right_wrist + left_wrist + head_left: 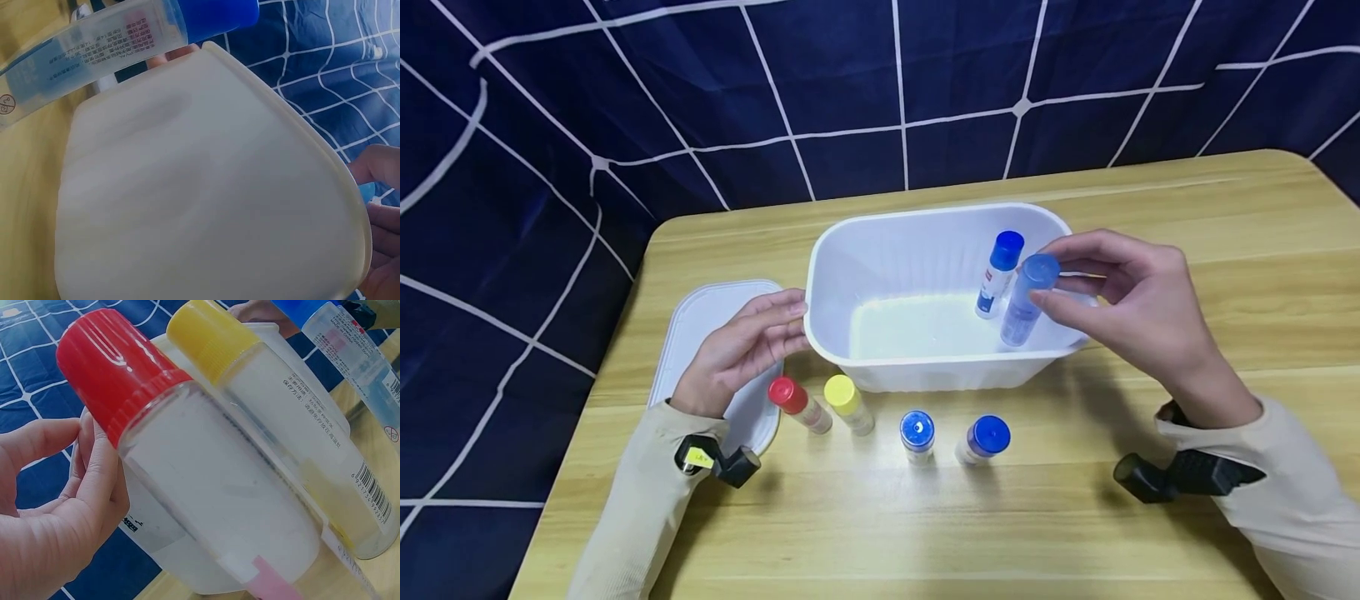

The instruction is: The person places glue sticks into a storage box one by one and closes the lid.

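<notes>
A white plastic box (925,375) stands on the table, and my left hand (741,350) pinches its left rim between thumb and fingers. Inside, toward the right end, a glue bottle with a dark blue cap (996,279) stands upright. My right hand (1131,296) holds a clear glue bottle with a lighter blue cap (1028,304) over that same end, thumb in front and fingers behind. In the right wrist view the box wall (206,181) hides most of this bottle; only a bit of blue (367,191) shows by the fingers.
Before the box stand glue bottles with a red cap (800,406), a yellow cap (850,406) and two blue caps (917,435) (983,439). A white lid (700,312) lies left, partly under my left forearm. Behind the wooden table (865,525) hangs a dark blue cloth (842,83).
</notes>
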{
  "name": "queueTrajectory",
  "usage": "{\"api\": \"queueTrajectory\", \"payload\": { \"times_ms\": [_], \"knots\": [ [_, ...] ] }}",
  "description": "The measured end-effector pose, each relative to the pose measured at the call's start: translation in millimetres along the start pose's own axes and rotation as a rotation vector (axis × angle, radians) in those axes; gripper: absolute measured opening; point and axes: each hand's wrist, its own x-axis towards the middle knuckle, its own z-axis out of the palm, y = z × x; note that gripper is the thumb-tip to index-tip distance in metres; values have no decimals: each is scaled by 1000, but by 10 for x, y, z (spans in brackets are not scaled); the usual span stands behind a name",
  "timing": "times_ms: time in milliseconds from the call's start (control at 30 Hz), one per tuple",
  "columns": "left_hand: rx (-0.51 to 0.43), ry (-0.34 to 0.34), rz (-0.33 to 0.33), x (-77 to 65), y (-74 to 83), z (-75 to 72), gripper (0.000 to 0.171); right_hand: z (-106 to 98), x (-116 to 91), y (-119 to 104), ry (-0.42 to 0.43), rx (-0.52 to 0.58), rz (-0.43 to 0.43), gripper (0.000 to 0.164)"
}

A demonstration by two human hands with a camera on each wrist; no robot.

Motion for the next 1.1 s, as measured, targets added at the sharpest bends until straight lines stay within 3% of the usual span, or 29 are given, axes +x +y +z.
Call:
{"api": "queueTrajectory", "payload": {
  "times_ms": [67,267,367,767,1100],
  "knots": [
    [4,0,-1,7,0,3,19,2,0,-16,2,-37,3,37],
    [16,-3,3,14,0,2,19,45,25,-81,3,-325,53,34],
    [12,-8,2,12,1,0,19,68,51,-101,-22,-408,47,33],
    [24,-4,2,6,2,6,19,100,132,-142,-205,-587,104,33],
    [20,5,-3,13,2,16,19,105,142,-135,-276,-648,62,33]
  ]
}}
